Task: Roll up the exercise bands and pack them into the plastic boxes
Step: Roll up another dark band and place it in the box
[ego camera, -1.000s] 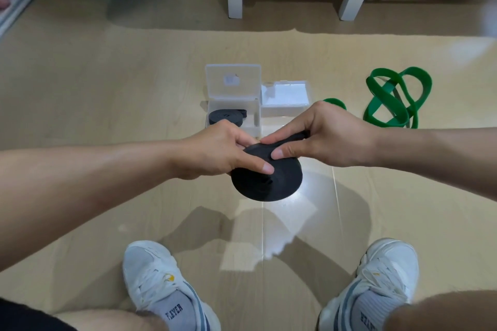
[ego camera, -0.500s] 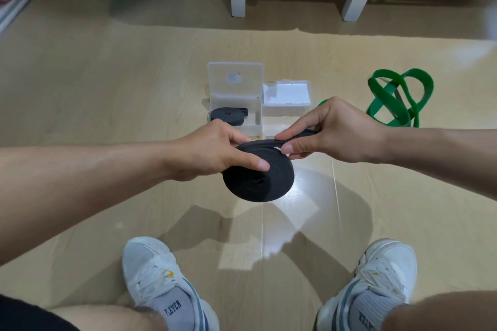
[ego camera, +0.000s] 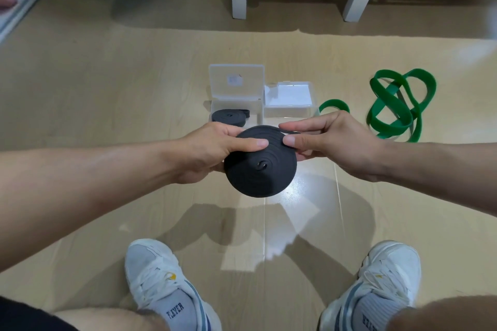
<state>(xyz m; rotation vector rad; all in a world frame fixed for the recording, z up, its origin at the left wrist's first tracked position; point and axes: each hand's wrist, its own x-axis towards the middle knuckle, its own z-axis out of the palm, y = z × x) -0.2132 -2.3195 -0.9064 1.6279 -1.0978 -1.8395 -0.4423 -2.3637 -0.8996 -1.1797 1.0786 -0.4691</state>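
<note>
Head view: left hand (ego camera: pixel 212 153) grips the black band coil (ego camera: pixel 260 166) at its left edge, thumb pressed on the face; right hand (ego camera: pixel 330 140) pinches the loose tail at the coil's top right. Coil is held above the floor, in front of the open plastic box (ego camera: pixel 236 94), which already holds a rolled black band (ego camera: pixel 228 118). Closed box (ego camera: pixel 289 101) beside it, green bands (ego camera: pixel 398 107) lie loose to the right. Advice: keep tail taut, thumb clamping layers flat so the coil won't spring open
</note>
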